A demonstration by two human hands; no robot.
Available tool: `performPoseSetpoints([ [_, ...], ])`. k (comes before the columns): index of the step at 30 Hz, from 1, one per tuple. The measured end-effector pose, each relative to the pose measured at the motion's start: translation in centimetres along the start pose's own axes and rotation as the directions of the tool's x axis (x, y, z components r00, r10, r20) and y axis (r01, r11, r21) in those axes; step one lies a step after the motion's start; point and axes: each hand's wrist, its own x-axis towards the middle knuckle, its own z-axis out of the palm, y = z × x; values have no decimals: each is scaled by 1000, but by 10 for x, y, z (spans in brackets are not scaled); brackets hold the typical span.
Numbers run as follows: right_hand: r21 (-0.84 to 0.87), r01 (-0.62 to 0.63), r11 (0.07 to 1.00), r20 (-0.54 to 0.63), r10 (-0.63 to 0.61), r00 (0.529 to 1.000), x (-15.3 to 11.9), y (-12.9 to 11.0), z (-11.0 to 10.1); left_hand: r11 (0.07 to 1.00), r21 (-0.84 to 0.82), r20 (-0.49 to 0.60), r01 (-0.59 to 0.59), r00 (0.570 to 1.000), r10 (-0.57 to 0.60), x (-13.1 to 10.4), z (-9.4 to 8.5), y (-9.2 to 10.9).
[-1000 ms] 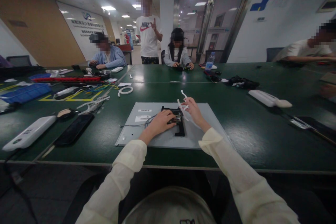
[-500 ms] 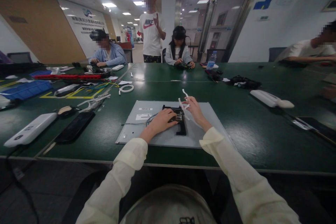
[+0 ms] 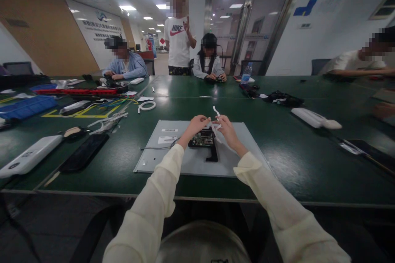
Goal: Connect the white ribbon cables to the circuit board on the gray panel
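Both hands meet above a flat grey panel [image 3: 247,144] lying on the table. My right hand [image 3: 227,131] pinches a white strip [image 3: 216,110], which looks like tape; one end sticks up past the fingers and another part hangs below. My left hand [image 3: 197,125] is closed at the fingertips on the lower part of that strip, close to the right fingers. Under the hands, a green circuit board [image 3: 202,139] sits in a black bracket [image 3: 212,155] on the panel. Thin wires [image 3: 154,148] run left from the board past two white labels.
Left of the panel lie a black phone-like slab [image 3: 84,153], a white power bank [image 3: 32,154], tangled white strips [image 3: 111,121] and a white ring-shaped roll [image 3: 147,106]. A blue tray [image 3: 29,107] stands further left. A white device [image 3: 308,117] lies right. Other people are around the table.
My left hand has lifted off the circuit board and moved up and right to the white strip beside my right hand. The board is now uncovered. My right hand has barely moved.
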Motion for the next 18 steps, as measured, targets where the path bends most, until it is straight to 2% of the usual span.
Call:
performPoseSetpoints([
  [4,-82,32,996,23,-30,999,0,1,-1,988,-137,-61,-72,996,64,2,8,-8],
  [8,-216,137,967,3,-140,990,3,1,-5,985,-149,-210,-91,976,58,-1,2,-14],
  [10,-219,166,961,-15,-174,985,4,-1,-6,984,-150,-270,-98,961,55,-3,-3,-14],
  [15,10,82,997,-13,-81,997,0,-13,2,967,-173,-348,-189,930,120,-14,-18,-4],
  [18,133,34,990,-7,-33,999,-4,-20,9,941,-137,-248,-308,931,268,-28,-22,7],
])
